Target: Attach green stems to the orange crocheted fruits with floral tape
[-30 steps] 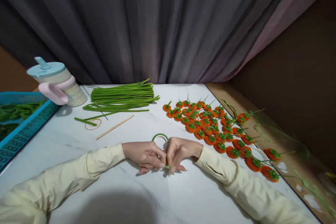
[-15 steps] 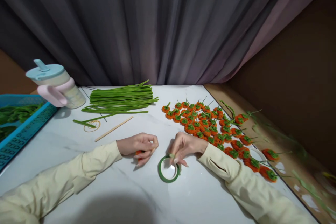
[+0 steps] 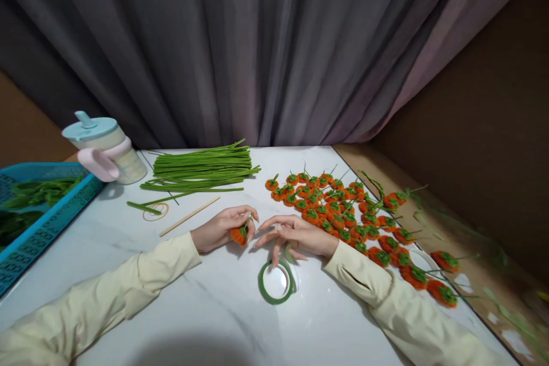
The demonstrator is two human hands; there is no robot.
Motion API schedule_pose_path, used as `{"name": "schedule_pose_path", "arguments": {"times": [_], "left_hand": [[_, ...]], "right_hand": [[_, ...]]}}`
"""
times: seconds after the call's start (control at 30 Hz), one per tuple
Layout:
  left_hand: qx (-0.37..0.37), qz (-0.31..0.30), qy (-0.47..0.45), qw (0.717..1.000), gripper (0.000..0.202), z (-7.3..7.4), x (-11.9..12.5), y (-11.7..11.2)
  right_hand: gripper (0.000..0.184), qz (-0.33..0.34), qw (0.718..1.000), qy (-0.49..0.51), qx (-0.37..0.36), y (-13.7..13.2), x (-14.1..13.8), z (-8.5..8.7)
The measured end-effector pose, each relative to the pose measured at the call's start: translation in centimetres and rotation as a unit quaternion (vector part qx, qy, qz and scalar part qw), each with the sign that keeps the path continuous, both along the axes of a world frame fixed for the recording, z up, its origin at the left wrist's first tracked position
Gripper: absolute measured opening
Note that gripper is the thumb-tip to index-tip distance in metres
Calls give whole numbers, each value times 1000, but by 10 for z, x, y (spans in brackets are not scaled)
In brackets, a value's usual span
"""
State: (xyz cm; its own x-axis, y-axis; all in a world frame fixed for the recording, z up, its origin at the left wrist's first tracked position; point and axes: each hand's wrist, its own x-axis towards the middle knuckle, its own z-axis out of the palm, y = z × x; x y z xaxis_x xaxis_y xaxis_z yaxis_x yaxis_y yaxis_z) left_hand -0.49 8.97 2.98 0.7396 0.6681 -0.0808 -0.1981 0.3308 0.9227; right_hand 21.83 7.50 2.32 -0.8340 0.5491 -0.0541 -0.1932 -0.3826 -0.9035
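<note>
My left hand (image 3: 221, 227), closed, pinches the thin stem of a small orange fuzzy pumpkin (image 3: 239, 235) with a green top. Just to its right, my right hand (image 3: 295, 234) has its fingers spread, pointing at the left hand. Beneath the right hand lies a roll of green tape (image 3: 263, 290) on the table; a pale green strip curls up beside the hand's lower fingers. Whether that strip touches them I cannot tell. Many similar orange pumpkins (image 3: 332, 206) with green tops and thin stems lie grouped beyond and beside my right forearm.
Green fuzzy stems (image 3: 201, 166) lie bundled at the back of the white table (image 3: 193, 309). A wooden stick (image 3: 190, 216) and a rubber band (image 3: 155, 212) are left of my hands. A lidded tumbler (image 3: 107, 148) and a blue basket (image 3: 51, 217) with green pieces stand farther left.
The left hand has turned, bringing the orange pumpkin and its stem into view. My right hand has lifted from the tape roll, and its fingers have spread toward the left hand.
</note>
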Motion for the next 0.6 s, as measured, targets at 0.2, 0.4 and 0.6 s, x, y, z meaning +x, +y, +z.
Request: {"name": "schedule_pose_path", "arguments": {"times": [0.2, 0.4, 0.6], "left_hand": [[205, 42, 129, 969, 26, 27, 12, -7], [394, 96, 194, 894, 18, 46, 45, -5], [451, 95, 192, 867, 15, 62, 53, 7]], "right_hand": [[51, -31, 999, -21, 4, -3, -3, 4], [58, -10, 1000, -2, 29, -1, 1, 3], [52, -86, 996, 16, 25, 3, 4, 4]]}}
